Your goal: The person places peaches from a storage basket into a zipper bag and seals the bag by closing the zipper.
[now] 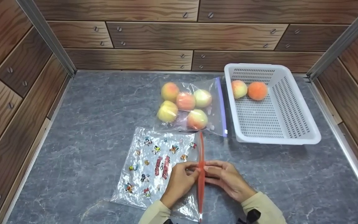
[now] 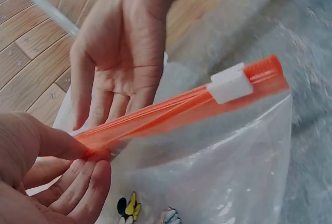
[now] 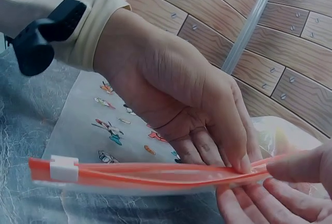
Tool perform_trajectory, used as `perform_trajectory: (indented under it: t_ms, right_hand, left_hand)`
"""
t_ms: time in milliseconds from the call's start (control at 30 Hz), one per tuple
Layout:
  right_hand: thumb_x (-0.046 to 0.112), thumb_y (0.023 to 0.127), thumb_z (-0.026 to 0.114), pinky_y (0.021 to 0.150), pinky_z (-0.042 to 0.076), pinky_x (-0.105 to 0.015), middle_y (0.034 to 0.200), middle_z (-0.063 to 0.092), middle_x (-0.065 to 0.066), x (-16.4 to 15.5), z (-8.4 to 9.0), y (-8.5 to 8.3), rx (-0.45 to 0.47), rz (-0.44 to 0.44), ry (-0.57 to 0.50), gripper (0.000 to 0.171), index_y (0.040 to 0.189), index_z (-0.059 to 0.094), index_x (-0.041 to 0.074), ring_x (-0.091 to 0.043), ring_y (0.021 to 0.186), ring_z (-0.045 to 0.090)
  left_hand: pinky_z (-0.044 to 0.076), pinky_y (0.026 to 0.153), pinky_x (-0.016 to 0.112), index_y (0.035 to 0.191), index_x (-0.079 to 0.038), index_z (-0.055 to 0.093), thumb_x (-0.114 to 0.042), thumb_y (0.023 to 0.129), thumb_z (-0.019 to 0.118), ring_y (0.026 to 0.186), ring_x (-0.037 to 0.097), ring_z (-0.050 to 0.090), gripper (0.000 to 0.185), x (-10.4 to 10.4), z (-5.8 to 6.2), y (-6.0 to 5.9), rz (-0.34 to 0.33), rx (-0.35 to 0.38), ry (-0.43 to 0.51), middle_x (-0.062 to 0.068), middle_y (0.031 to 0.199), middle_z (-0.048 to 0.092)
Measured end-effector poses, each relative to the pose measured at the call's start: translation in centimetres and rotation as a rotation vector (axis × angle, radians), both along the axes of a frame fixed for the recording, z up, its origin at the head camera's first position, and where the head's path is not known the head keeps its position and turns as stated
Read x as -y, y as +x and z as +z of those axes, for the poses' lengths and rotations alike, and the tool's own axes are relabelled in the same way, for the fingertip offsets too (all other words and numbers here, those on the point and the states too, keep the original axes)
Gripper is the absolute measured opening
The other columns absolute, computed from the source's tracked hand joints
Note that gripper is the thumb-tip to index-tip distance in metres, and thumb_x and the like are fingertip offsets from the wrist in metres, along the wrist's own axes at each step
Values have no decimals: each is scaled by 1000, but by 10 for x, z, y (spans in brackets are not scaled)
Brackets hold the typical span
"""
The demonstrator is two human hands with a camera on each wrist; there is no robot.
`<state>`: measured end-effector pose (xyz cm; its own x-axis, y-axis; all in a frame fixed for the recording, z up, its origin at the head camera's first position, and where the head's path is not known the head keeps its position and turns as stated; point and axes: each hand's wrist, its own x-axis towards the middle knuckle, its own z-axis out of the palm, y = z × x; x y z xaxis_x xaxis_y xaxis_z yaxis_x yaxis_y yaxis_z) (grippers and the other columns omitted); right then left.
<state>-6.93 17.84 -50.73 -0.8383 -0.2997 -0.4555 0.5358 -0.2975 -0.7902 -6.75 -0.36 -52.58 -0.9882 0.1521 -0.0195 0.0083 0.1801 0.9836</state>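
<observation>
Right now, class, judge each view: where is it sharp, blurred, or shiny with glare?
Head view: sharp and evenly lit, with soft glare on the printed bag. Left wrist view: the orange zip strip is crisp, the counter behind is blurred. Right wrist view: the hands are sharp, the fruit behind is hazy.

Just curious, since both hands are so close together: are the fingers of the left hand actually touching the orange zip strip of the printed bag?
Touching. In the left wrist view, the left hand pinches the orange zip strip between thumb and fingers.
</observation>
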Motion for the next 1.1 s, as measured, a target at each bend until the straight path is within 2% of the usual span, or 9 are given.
perform_trajectory:
  t_ms: [267,400,567,733,900,1100]
  right_hand:
    - [-3,93,68,94,57,-42,106,71,-17,2,6,2,-20,-22,18,24,115,65,-12,-26,98,72]
    - [-3,93,67,89,59,-39,101,72,-16,4,10,3,-32,-33,48,19,111,67,-10,-23,91,73]
    - [1,94,67,83,61,-36,95,74,-14,5,15,4,-44,-58,106,18,109,65,-10,-20,85,73]
    - [2,93,69,71,62,-31,84,71,-10,-3,21,4,-87,-111,222,15,103,65,-8,-17,74,70]
    - [0,92,69,57,59,-27,74,68,-7,-18,25,3,-159,-154,321,11,97,63,-7,-14,63,65]
    - [-2,92,70,52,56,-25,72,67,-11,-33,29,1,-229,-161,387,15,99,61,-12,-15,57,62]
  left_hand:
    - [59,65,23,101,6,74,1,88,72,72,14,70,14,1,10,-1,-26,72,87,10,87,73]
    - [59,66,23,98,6,73,0,87,72,71,13,68,13,1,16,-1,-28,64,64,8,83,72]
    - [57,65,24,91,0,72,-9,86,76,69,9,65,11,5,22,-3,-14,32,-9,3,80,70]
    - [57,66,23,85,-3,70,-14,84,79,68,8,63,14,23,32,-5,9,-7,-33,1,77,68]
    - [55,57,22,82,-2,65,-13,87,79,63,11,63,18,46,46,-7,-25,-6,-47,1,73,66]
    - [55,56,23,79,-7,67,-12,88,77,62,15,67,15,66,58,-9,-36,-49,-163,-2,70,69]
